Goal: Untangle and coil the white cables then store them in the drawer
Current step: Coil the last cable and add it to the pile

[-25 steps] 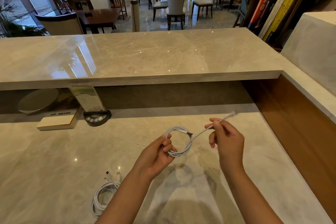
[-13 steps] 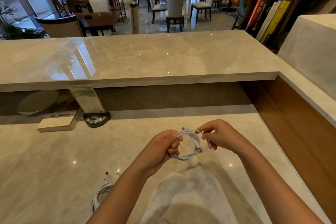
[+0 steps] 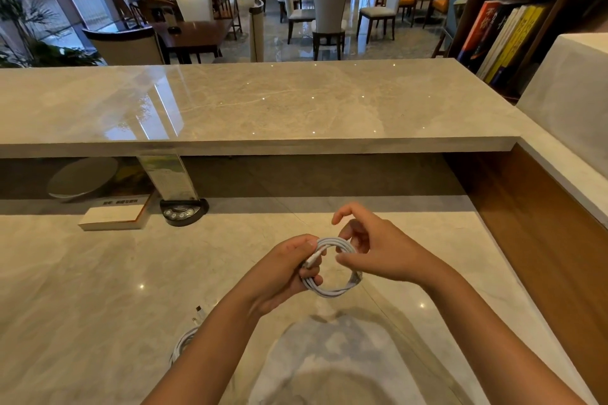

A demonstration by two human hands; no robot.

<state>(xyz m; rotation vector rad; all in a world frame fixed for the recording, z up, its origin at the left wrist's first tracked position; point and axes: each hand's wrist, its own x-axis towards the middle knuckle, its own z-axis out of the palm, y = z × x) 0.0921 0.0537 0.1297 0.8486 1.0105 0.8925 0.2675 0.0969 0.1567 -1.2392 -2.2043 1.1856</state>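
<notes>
While left hand (image 3: 286, 268) grips coiled cable (image 3: 332, 289) | right hand (image 3: 375, 253) seemingly pinching, partly hidden

Head-worn camera looks forward and down, close over the desk (image 3: 98, 289).

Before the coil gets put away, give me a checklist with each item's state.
1. Left hand grips the coil: ok, its fingers are curled round the loops.
2. Coil wound up, no long tail hanging: ok, the loops sit together.
3. Connector end tucked in: cannot tell, it lies along the loops at the left thumb.
4. Right hand free to let go: cannot tell, its fingers are at the far side of the coil, grip unclear.
5. Second cable coiled on the counter: ok as far as seen, partly hidden by the left arm.
6. Drawer ready: cannot tell, none is in view.
</notes>
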